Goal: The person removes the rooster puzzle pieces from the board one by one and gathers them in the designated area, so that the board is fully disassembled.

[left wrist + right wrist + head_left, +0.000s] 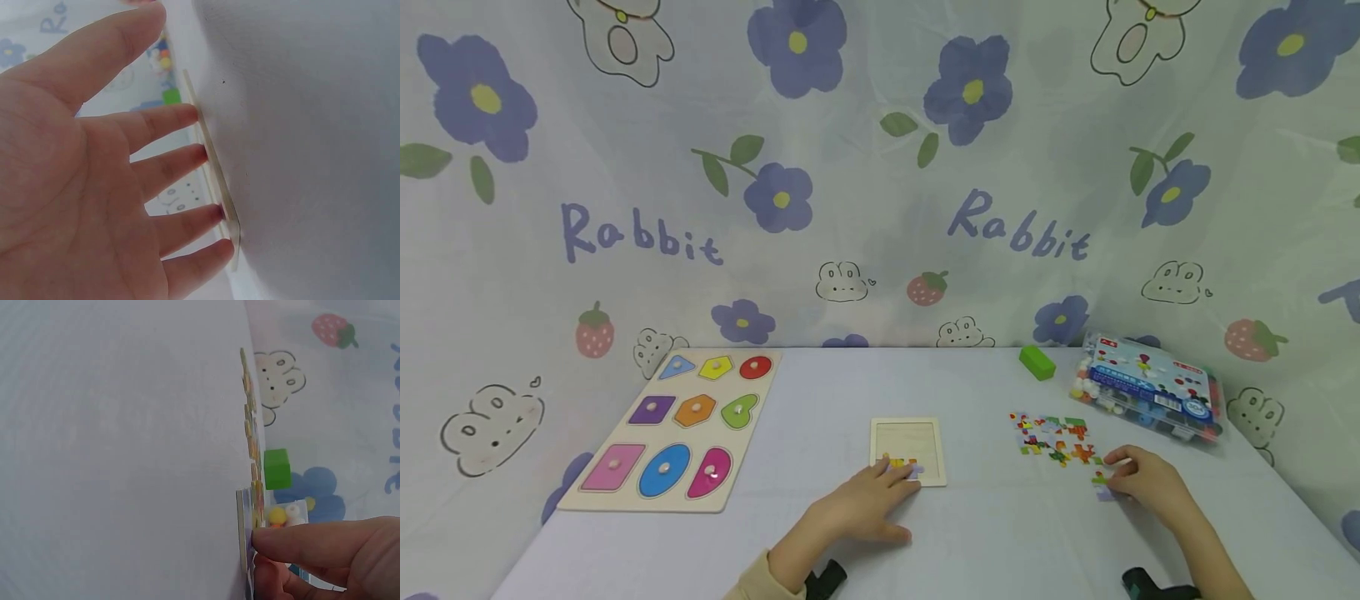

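My left hand (pixel 867 502) lies with fingers spread over the near edge of a small square wooden puzzle tray (pixel 942 450). Its fingertips touch the tray, as the left wrist view also shows. A few joined jigsaw pieces (pixel 915 468) sit along the tray's near side, partly hidden by the fingers. On the right, my right hand (pixel 1146 482) pinches a jigsaw piece (pixel 1099 478) at table level, thumb against it. A purple piece (pixel 1105 494) lies just nearer. Loose colourful jigsaw pieces (pixel 1058 454) lie flat in a cluster beyond that hand.
A wooden shape board (pixel 737 462) with knobbed shapes lies at the left. Toward the back right are a green block (pixel 1037 363) and a clear plastic box (pixel 1150 387) of small coloured parts. A printed cloth (pixel 865 183) hangs behind the white table (pixel 985 542).
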Motion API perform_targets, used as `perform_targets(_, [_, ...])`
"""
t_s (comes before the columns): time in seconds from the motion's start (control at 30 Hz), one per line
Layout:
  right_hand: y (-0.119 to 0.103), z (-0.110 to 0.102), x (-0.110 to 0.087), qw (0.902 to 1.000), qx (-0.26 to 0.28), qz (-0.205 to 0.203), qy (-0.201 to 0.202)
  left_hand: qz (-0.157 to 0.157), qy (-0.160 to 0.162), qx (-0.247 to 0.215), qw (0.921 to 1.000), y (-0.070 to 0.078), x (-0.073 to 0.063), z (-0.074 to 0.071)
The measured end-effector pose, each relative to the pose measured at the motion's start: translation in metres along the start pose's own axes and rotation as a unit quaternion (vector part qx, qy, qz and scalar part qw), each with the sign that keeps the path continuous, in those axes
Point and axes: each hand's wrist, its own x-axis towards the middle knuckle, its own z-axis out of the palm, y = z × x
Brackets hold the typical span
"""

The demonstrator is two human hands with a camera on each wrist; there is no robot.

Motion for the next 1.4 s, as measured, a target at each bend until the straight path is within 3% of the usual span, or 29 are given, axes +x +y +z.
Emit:
perform_targets(0.3, [-0.004,-0.001,0.000,0.9997,0.023,-0.001,0.006,0.000,0.003,0.002,1.0000,0.000,0.001,0.000])
perform_targets(0.53, [-0.017,0.009,0.000,0.9960,0.058,-0.056,0.037,-0.002,0.012,0.008,0.9999,0.002,0.001,-0.002])
perform_targets(0.83, [-0.045,0.036,0.010,0.9890,0.100,-0.098,0.049,-0.006,0.024,-0.001,0.9997,0.000,0.000,-0.006])
perform_targets(1.4, [-0.113,0.093,0.026,0.9797,0.124,-0.157,0.010,-0.052,-0.016,-0.018,0.9983,0.000,-0.004,-0.011])
